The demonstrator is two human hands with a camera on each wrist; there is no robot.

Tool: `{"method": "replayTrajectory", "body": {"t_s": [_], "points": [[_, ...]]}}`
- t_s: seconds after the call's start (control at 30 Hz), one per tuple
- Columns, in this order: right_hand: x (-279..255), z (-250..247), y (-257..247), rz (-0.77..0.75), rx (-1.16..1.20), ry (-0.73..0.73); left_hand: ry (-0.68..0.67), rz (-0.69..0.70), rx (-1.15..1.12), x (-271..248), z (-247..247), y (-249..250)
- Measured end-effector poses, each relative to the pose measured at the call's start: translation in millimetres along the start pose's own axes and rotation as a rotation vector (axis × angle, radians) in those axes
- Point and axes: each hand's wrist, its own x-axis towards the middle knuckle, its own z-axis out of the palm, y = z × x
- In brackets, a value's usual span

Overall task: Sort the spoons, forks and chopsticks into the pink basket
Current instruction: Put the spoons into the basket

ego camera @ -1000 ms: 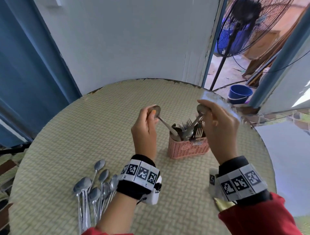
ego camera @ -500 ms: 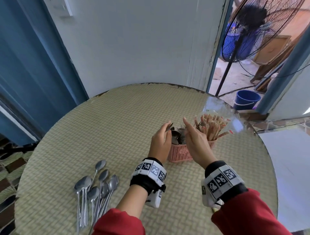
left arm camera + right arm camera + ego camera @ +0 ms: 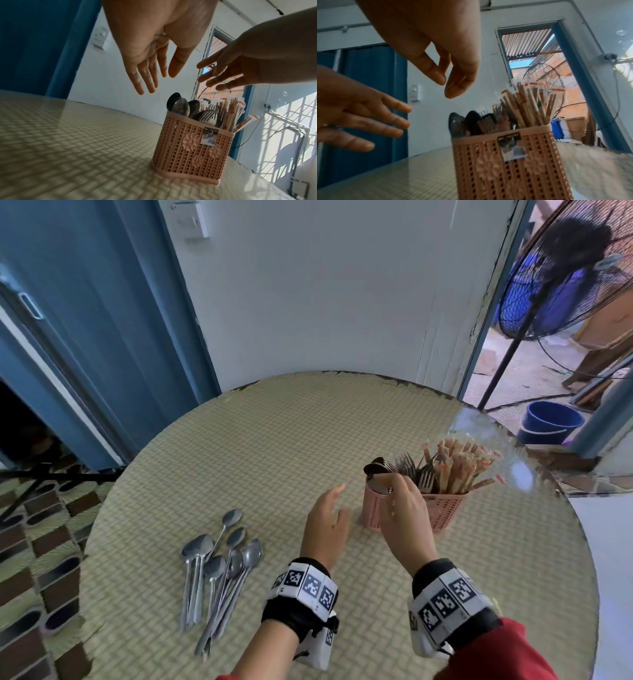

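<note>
Both hands (image 3: 325, 529) now off basket (image 3: 442, 508)

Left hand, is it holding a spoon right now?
No, the left hand is open and empty above the pink basket.

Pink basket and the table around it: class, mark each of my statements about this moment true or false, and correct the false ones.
1. The pink basket stands upright on the table. True.
2. The chopsticks lie flat on the table. False: they stand in the basket, beside the forks.
3. A loose pile of spoons lies on the table to the left of the left hand. True.
4. The left hand grips a spoon. False: its fingers are straight and hold nothing.
5. The right hand is near the basket. True.
</note>
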Motion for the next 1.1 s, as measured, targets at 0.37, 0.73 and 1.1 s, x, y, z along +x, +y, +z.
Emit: {"method": "replayTrajectory", "body": {"t_s": [0.37,0.73,1.1], "points": [[-59,96,-26,0.075,0.065,-0.478,0.142,-0.2,0.084,-56,-52,-81],[-71,202,-77,0.183,0.077,-0.619,0.403,-0.332,0.178,-62,-142,-164],[-60,301,-120,0.343,-0.007,-0.637,0.326,-0.425,0.168,-42,-211,-231]]}}
